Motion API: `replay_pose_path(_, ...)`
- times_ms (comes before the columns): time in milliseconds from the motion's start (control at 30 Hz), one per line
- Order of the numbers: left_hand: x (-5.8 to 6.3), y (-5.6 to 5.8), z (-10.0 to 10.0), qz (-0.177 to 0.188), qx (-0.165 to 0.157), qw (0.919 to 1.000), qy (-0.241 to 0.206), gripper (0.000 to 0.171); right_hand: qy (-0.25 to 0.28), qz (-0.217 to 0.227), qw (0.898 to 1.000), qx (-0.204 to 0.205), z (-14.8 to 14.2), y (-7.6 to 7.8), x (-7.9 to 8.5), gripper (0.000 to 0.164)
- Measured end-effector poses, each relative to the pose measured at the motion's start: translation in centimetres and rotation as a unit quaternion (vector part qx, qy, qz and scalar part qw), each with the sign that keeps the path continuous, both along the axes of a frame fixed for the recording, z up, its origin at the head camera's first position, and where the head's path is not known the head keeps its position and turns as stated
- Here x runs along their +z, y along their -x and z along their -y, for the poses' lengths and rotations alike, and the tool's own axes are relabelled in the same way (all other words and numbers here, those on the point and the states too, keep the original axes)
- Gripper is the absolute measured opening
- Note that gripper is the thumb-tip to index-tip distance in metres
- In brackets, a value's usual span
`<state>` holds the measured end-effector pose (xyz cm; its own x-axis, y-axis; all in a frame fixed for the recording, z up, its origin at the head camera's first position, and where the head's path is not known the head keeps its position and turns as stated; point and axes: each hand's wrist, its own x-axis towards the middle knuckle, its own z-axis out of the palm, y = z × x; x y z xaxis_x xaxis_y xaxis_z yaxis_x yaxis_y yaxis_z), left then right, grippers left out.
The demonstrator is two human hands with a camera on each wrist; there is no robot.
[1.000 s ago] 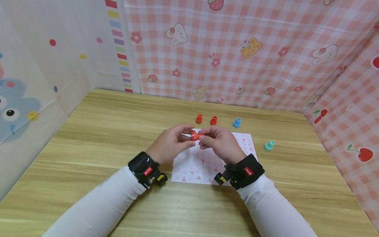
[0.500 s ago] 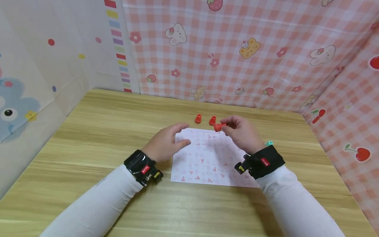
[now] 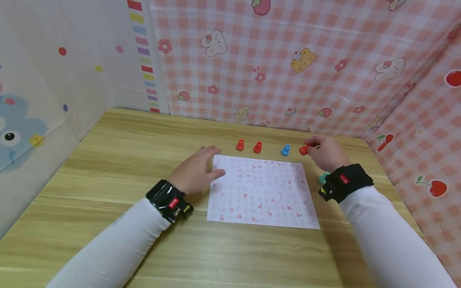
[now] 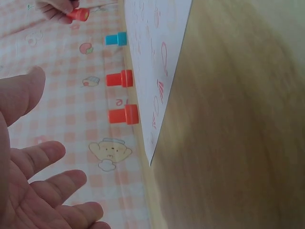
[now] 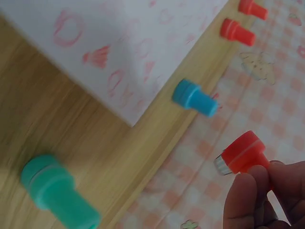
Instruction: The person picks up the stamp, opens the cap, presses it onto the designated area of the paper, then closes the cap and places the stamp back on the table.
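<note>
My right hand (image 3: 327, 154) pinches a small red stamp (image 3: 303, 150) by its narrow handle, to the right of the standing blue stamp (image 3: 285, 150). In the right wrist view, a pale clear part shows at the wide end of the held stamp (image 5: 243, 150). Fingers spread and holding nothing, my left hand (image 3: 194, 170) is beside the left edge of a white paper sheet (image 3: 252, 200). Red prints of shuttlecock and ring shapes cover much of that sheet.
Two red stamps (image 3: 240, 145) stand behind the paper, left of the blue one. Partly hidden by my right wrist, a green stamp (image 3: 323, 178) stands right of the sheet. A pink checked cloth (image 3: 216, 72) hangs behind the wooden table (image 3: 144, 160).
Both hands were at the red stamp above the paper a second ago. My left hand has let go and drawn back left; my right hand has carried the stamp right, past the blue one.
</note>
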<state>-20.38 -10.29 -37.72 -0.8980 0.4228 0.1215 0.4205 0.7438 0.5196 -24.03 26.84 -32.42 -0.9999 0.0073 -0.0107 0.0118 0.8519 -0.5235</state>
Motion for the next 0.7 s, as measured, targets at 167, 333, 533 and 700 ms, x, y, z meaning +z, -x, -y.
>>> replay_pose_path(167,-0.1,0.2,0.3,0.001,0.003,0.9999,0.014,0.069,-0.037,0.017,0.999,-0.015,-1.6,0.5,-0.4,0.023)
replay_pose_path(333,-0.2,0.2,0.6,0.001,0.018,0.9994,0.031,0.071,-0.059,0.034,0.997,-0.022,-2.3,0.7,-0.5,0.023)
replay_pose_path(533,-0.3,0.4,0.8,0.002,0.032,0.9985,0.045,0.074,-0.076,0.049,0.996,-0.011,-3.1,0.8,-0.7,0.025)
replay_pose_path(700,-0.5,0.6,1.0,0.003,0.040,0.9975,0.058,0.076,-0.090,0.060,0.994,-0.004,-3.6,0.9,-1.0,0.025)
